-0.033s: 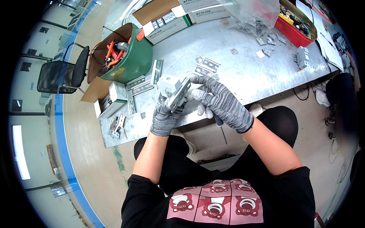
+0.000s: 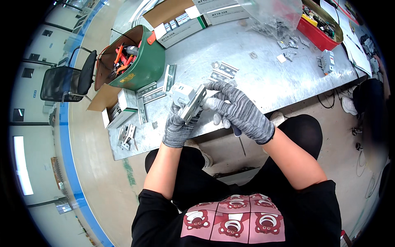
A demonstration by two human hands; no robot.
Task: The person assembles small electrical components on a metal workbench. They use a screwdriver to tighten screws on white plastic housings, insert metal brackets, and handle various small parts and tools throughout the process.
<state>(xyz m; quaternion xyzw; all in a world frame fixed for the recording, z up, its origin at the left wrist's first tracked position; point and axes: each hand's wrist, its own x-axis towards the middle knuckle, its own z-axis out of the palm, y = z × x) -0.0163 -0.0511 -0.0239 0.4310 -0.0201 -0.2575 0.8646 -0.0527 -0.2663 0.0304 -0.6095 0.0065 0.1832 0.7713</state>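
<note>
In my left hand [image 2: 177, 131], gloved in grey knit, a white boxy electrical module [image 2: 182, 92] is held together with a short slotted metal DIN rail [image 2: 193, 107]. The rail lies along the module's right side, tilted. My right hand [image 2: 247, 115], in a matching glove, has its forefinger and thumb close to the rail's upper end; whether they touch it I cannot tell. A screwdriver [image 2: 236, 131] is tucked in the curled fingers of that hand, its thin shaft pointing down past the table edge. Most of its handle is hidden.
Cut rail pieces [image 2: 154, 94] lie left of my hands, others [image 2: 224, 72] beyond them. A green tool bin [image 2: 152, 61] and an open carton [image 2: 181, 36] stand behind. At right are a red tin [image 2: 314, 37] and a grey module [image 2: 327, 61]. The metal table's front edge runs under my hands.
The module and rail have tipped very slightly in my left hand. My right hand stays nearly still, with the screwdriver held as before.
</note>
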